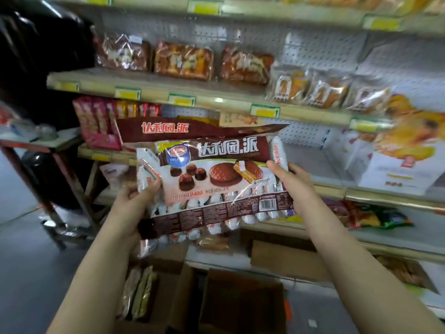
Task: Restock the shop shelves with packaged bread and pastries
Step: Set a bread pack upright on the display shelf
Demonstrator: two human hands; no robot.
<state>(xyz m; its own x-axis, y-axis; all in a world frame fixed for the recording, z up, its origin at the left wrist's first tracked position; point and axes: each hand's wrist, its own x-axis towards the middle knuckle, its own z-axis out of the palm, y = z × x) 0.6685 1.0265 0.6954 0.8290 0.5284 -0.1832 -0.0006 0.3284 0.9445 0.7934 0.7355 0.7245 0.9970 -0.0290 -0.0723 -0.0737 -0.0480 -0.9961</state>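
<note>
The chocolate-pie multipack [216,186] lay long axis crosswise, left hand [133,198] and right hand [295,183] fingers curled round its ends, shelf [313,162] just beyond.

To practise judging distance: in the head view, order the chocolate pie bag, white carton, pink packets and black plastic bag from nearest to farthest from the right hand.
1. The chocolate pie bag, gripped by the right hand itself.
2. The white carton, off to the right.
3. The pink packets, far to the left.
4. The black plastic bag, in the top left corner.
</note>
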